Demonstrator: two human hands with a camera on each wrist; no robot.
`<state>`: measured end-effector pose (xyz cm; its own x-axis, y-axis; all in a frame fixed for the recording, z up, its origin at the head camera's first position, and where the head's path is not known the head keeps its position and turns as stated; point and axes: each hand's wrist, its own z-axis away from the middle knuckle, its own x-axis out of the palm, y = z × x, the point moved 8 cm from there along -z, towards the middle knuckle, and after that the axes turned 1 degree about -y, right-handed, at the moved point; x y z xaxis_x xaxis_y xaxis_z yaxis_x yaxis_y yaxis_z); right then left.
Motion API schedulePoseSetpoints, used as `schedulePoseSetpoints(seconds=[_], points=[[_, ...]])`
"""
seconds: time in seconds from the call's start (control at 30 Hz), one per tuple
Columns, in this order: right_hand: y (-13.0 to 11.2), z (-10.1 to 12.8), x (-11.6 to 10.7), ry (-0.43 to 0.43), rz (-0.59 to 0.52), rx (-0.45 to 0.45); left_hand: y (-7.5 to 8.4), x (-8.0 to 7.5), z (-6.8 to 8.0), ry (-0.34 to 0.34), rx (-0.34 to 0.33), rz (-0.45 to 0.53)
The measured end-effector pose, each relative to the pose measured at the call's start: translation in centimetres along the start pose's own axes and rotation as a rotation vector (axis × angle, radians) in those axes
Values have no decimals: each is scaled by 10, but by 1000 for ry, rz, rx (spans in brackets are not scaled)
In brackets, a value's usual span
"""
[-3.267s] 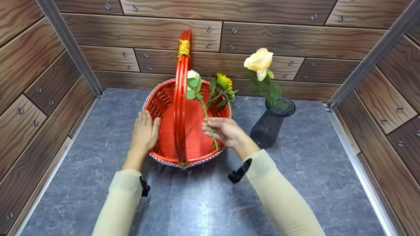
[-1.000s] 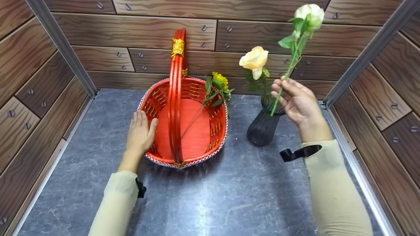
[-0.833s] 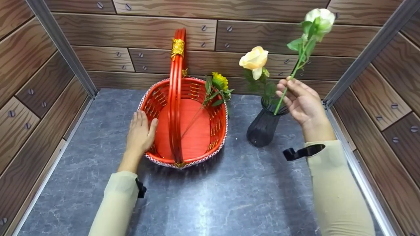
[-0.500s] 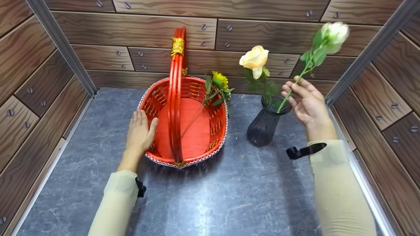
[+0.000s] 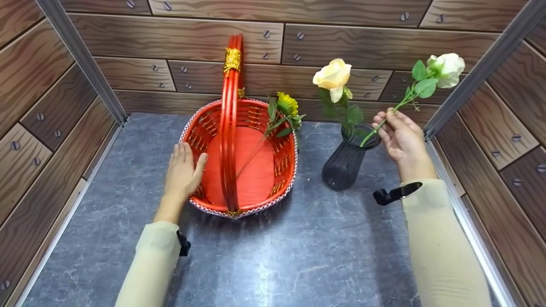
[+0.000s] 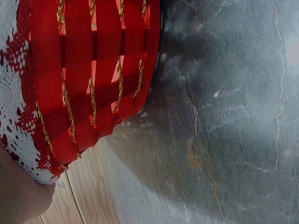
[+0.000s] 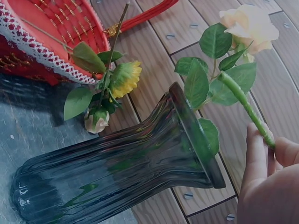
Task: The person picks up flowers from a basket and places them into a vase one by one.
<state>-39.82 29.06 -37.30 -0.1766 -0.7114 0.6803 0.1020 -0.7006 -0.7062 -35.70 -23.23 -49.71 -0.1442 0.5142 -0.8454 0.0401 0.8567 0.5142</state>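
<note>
My right hand (image 5: 405,143) pinches the green stem of a white rose (image 5: 448,70) between thumb and fingers. The bloom leans out to the right, and the cut stem end (image 7: 229,81) overlaps the mouth of the dark glass vase (image 5: 341,168) in the head view. A peach rose (image 5: 332,76) stands in that vase, its leaves over the rim. My left hand (image 5: 182,175) rests with straight fingers on the left rim of a red woven basket (image 5: 256,153). In the left wrist view part of that hand shows beside the basket's white-and-red trim (image 6: 28,116).
A yellow flower (image 5: 287,104) with leaves leans on the basket's back right rim, its thin stem inside. Beside it hangs a pale bud (image 7: 96,122). The tall red handle (image 5: 230,111) arches over the basket. Wood-patterned walls (image 5: 341,47) enclose the grey marbled tabletop (image 5: 256,260).
The white rose has left the basket for the vase. Over the last second its bloom has tipped down and right, while its stem end stays near the vase mouth. My left hand keeps its place.
</note>
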Motion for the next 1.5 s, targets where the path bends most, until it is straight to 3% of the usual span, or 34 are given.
schedulePoseSetpoints(seconds=[0.2, 0.53, 1.27, 1.5], points=[[-7, -2, -6, 65, -5, -37, 0, -1, 0, 9, -7, -5], [-21, -4, -7, 52, 39, -201, 3, 0, -1, 8, 5, -6], [-4, -7, -1, 80, 461, -333, 1, -1, -1, 21, 9, -2], [-1, -3, 5, 111, 702, -319, 0, -1, 1, 10, 3, -2]])
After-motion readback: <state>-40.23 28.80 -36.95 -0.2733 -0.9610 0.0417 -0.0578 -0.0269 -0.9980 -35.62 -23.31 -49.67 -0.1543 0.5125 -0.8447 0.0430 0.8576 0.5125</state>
